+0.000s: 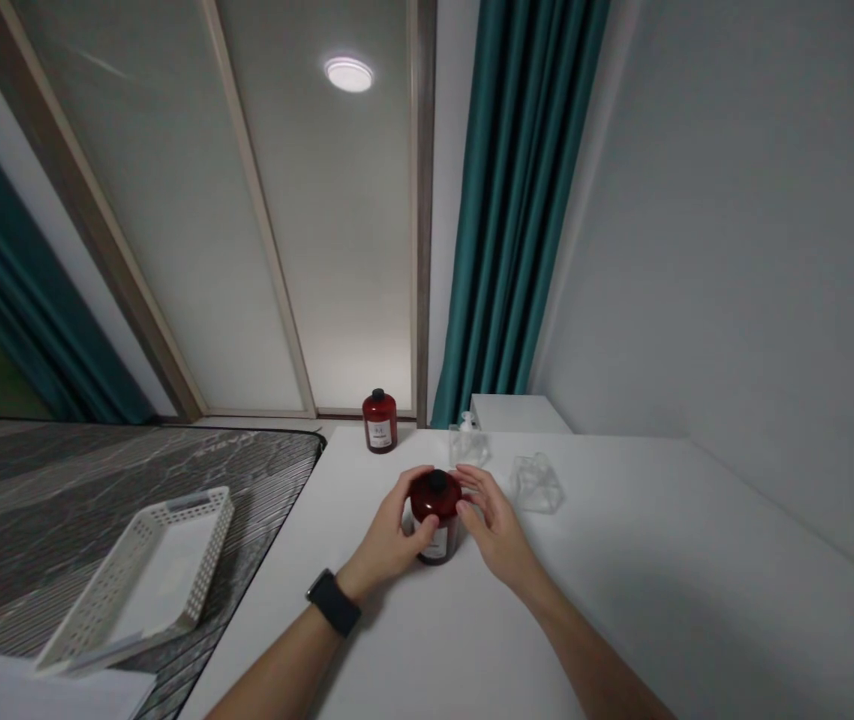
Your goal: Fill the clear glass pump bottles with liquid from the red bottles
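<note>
A dark red bottle (438,545) with a black cap and a white label stands upright on the white table (472,640). Around its left side my left hand (395,525) is wrapped, with the thumb across the front. On the bottle's right side, my right hand (493,525) has its fingers apart and curved close to it; whether they touch it I cannot tell. A second red bottle (380,422) of the same kind stands at the far left of the table. Behind my right hand lie a clear plastic bag (536,484) and a pump head (466,422) in clear wrapping.
To the left, a white perforated basket (202,570) sits on a dark grey striped surface (262,460), beside white sheets (52,690). A white box-like cabinet (521,413) stands behind the table. A grey wall (742,250) runs along the right.
</note>
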Action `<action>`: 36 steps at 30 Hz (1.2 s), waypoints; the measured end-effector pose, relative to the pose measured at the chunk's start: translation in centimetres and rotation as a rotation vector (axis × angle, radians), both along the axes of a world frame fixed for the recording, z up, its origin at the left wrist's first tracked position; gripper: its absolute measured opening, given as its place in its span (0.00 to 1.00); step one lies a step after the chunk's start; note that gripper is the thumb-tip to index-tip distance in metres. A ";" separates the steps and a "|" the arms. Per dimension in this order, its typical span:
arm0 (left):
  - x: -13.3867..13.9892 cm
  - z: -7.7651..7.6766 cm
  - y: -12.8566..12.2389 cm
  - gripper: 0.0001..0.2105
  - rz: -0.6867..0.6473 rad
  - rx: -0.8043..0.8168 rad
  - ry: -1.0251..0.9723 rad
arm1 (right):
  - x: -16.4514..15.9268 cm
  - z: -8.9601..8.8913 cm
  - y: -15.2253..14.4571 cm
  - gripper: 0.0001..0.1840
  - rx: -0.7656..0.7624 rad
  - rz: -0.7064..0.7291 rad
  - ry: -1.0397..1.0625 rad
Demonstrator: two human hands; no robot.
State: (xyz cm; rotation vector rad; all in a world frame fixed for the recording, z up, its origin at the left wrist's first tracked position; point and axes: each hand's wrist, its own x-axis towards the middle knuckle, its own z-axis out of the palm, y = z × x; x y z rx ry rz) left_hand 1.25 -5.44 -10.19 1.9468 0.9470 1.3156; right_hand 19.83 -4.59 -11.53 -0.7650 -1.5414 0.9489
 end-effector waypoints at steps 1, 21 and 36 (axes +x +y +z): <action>0.0 -0.1 0.1 0.24 0.010 -0.001 -0.007 | 0.0 0.0 0.0 0.20 -0.006 -0.002 -0.002; -0.7 0.4 0.8 0.21 0.111 -0.001 -0.026 | -0.4 0.3 -0.3 0.15 0.024 -0.015 -0.037; -1.7 1.3 1.1 0.20 0.228 0.047 -0.001 | -1.0 -0.2 -0.9 0.16 0.015 -0.040 -0.045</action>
